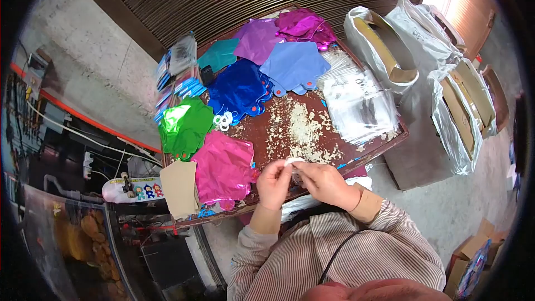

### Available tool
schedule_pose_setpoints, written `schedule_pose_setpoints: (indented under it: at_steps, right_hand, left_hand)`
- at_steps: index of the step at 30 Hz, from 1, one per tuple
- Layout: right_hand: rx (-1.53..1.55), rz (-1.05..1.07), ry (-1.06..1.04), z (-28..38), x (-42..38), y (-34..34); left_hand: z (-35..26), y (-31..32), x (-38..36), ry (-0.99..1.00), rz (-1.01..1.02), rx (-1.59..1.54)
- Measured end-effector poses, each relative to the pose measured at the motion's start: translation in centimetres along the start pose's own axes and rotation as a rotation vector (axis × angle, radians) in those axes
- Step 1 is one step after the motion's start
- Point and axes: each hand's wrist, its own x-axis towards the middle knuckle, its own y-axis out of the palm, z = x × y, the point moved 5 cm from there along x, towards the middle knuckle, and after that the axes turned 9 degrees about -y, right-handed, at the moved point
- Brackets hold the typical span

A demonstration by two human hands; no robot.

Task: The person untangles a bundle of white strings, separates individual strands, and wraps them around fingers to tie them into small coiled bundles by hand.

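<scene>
Over the near edge of the table, my left hand (pixel 273 183) and my right hand (pixel 330 185) meet with fingers pinched together. Between their fingertips is a small white item (pixel 292 161); its kind is too small to make out. Just left of my left hand lies a stack of pink foil sheets (pixel 223 167), flat like uninflated balloons. Green foil sheets (pixel 186 128) and dark blue foil sheets (pixel 238 90) lie beyond it. White rings (pixel 223 121), like small ribbon coils, sit between these stacks. Clear plastic sleeves (pixel 362 108) are piled at the right.
The worn brown table (pixel 276 128) also bears light blue (pixel 295 64), purple (pixel 257 40), teal (pixel 219 54) and magenta foil (pixel 306 27). Packets (pixel 183 58) stand back left; beige card (pixel 179 189) lies front left. Lined boxes (pixel 457 111) stand right, a skateboard (pixel 134 189) left.
</scene>
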Motion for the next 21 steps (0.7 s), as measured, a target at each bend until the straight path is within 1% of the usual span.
schedule_pose_setpoints:
  at_steps: [2, 4, 5, 6, 7, 9, 10, 11, 12, 14, 15, 16, 17, 19, 20, 21]
  right_hand:
    - [0.162, -0.214, -0.084, 0.7, -0.3, -1.0]
    - [0.327, -0.424, -0.170, 1.1, -1.0, -1.8]
    - [0.330, -0.423, -0.173, 1.0, -1.4, -1.6]
    - [0.327, -0.321, -0.161, 0.7, -2.1, -0.8]
    - [0.323, -0.218, -0.151, 0.1, -2.9, 0.0]
    - [0.310, -0.015, -0.128, -0.9, -4.3, 1.6]
    - [0.311, -0.014, -0.131, -1.2, -4.8, 1.9]
    - [0.290, 0.080, -0.113, -1.5, -5.2, 2.7]
    - [0.269, 0.174, -0.095, -1.9, -5.6, 3.5]
    - [0.223, 0.360, -0.058, -2.9, -6.6, 5.1]
    - [0.220, 0.362, -0.062, -3.7, -7.3, 5.4]
    - [0.194, 0.422, -0.023, -5.2, -8.3, 6.1]
    - [0.170, 0.479, 0.019, -6.7, -9.4, 6.9]
    - [0.129, 0.599, 0.107, -9.1, -10.9, 8.6]
    - [0.133, 0.600, 0.107, -9.7, -10.9, 9.1]
    - [0.091, 0.641, 0.138, -10.4, -11.0, 9.6]
  left_hand:
    - [0.0, -1.7, 2.0, 0.015, 0.001, 0.019]
    - [-1.4, -3.5, 4.1, 0.092, -0.076, 0.291]
    - [-2.0, -4.3, 5.3, -0.022, -0.059, 0.285]
    - [-2.7, -5.1, 6.5, -0.134, -0.040, 0.278]
    - [-3.7, -6.0, 7.6, -0.108, -0.058, 0.377]
    - [-3.1, -7.9, 11.6, -0.056, -0.098, 0.302]
    - [-2.5, -9.3, 13.8, -0.113, -0.146, 0.341]
    - [-1.6, -10.9, 15.8, -0.170, -0.193, 0.378]
    - [0.4, -12.9, 18.3, -0.169, -0.195, 0.378]
    - [4.3, -15.9, 22.1, -0.275, -0.176, 0.303]
    - [3.0, -16.3, 21.4, -0.262, -0.310, 0.507]
    - [0.8, -16.4, 20.1, -0.245, -0.443, 0.711]
    - [-0.5, -15.8, 18.8, -0.241, -0.443, 0.712]
    - [-3.4, -13.4, 14.9, 0.052, -0.358, 0.372]
    - [-4.0, -11.0, 12.1, 0.205, -0.175, 0.235]
    - [-4.8, -8.6, 8.5, 0.041, 0.024, 0.283]
